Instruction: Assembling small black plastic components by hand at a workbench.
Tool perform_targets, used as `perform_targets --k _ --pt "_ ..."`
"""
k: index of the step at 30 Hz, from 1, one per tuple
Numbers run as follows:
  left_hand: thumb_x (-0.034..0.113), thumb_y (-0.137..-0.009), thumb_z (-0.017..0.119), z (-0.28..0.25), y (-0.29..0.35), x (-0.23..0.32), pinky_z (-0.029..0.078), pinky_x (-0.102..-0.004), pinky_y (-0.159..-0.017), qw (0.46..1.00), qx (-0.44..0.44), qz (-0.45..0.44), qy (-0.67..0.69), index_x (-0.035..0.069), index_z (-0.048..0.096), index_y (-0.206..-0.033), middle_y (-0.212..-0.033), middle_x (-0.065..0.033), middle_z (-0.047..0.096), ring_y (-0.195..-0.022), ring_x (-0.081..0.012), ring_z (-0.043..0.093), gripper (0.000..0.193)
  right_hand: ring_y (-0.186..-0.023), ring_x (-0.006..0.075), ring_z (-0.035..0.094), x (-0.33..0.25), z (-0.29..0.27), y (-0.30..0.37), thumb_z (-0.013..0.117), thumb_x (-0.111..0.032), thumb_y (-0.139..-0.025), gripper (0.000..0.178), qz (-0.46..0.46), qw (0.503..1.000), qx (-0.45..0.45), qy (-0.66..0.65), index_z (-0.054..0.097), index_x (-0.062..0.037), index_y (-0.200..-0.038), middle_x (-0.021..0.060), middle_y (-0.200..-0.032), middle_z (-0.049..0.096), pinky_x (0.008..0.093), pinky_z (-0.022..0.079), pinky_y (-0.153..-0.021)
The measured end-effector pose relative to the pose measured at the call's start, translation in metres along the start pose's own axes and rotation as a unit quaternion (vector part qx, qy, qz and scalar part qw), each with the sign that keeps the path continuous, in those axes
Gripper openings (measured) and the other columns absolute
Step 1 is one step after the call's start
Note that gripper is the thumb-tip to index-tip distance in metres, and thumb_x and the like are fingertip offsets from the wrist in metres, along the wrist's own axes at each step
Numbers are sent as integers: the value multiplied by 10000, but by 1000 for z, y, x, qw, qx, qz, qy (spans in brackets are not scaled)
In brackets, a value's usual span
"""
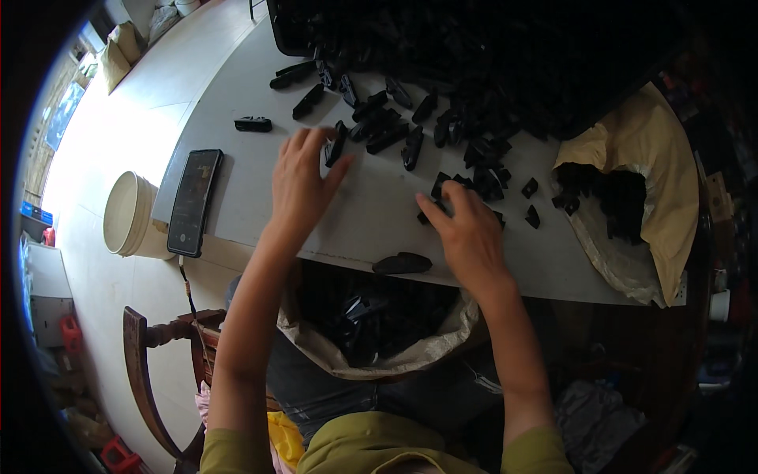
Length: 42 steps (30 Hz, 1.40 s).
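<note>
My left hand (302, 175) is over the middle of the grey table (363, 205). Its thumb and forefinger curve around an elongated black plastic piece (336, 145). To the right, my right hand (472, 241) reaches toward small black plastic parts (440, 186), thumb and forefinger apart at their edge. Whether its fingertips touch one is hard to see. Beyond both hands lie several more elongated black pieces (387, 139), loosely strewn. A single dark oblong piece (402, 263) rests at the table's near edge. On my lap, an open sack (347, 370) holds many black pieces.
A large black container (278, 35) filled with dark parts stands at the far side. At right, a tan bag (671, 182) spills black parts. A phone (195, 201) with a cable lies at the left edge, beside a white bucket (126, 213) and a wooden chair (138, 355).
</note>
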<state>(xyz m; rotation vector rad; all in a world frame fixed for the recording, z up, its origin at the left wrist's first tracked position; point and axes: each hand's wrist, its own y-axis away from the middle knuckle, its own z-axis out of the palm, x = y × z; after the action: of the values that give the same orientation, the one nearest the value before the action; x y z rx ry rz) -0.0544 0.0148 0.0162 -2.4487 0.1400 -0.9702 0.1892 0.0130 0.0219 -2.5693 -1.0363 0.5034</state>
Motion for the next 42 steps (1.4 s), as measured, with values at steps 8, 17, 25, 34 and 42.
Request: perform_targets --k 8,17,25,34,42 --pt "0 -729 623 5 21 2 441 -423 -810 995 -80 9 -62 64 537 -968 -970 -139 569 -934 -353 534 262 -759 196 664 -12 3 30 686 25 -787 232 110 959 0 -263 589 4 -996 105 -887 613 298 541 -630" --pt "-12 -743 702 3 45 34 504 -358 -775 953 -243 19 182 29 599 -974 -996 -120 590 -910 -310 625 257 -723 201 639 -17 -2 20 723 20 -729 297 224 885 16 -408 656 -8 -1017 81 -854 604 294 513 -649" --pt "-11 -701 736 5 38 21 522 -343 -787 941 -258 69 209 -8 633 -912 -978 -118 645 -911 -292 647 234 -754 263 635 -2 -12 22 770 -28 -695 296 85 970 -62 -220 682 18 -973 108 -851 628 338 506 -661" --pt "32 -705 750 10 33 21 519 -362 -810 939 -267 77 203 -8 656 -911 -989 -133 657 -921 -301 650 229 -721 299 621 -7 5 10 777 -148 -745 260 65 968 -51 -239 684 12 -927 124 -816 615 362 497 -633" --pt "173 -728 721 64 -33 36 473 -364 -804 990 -10 111 -87 50 668 -902 -1004 -97 583 -967 -279 560 220 -841 325 666 -11 26 -33 648 -221 -881 331 204 976 -53 59 586 -6 -1125 176 -993 601 409 547 -664"
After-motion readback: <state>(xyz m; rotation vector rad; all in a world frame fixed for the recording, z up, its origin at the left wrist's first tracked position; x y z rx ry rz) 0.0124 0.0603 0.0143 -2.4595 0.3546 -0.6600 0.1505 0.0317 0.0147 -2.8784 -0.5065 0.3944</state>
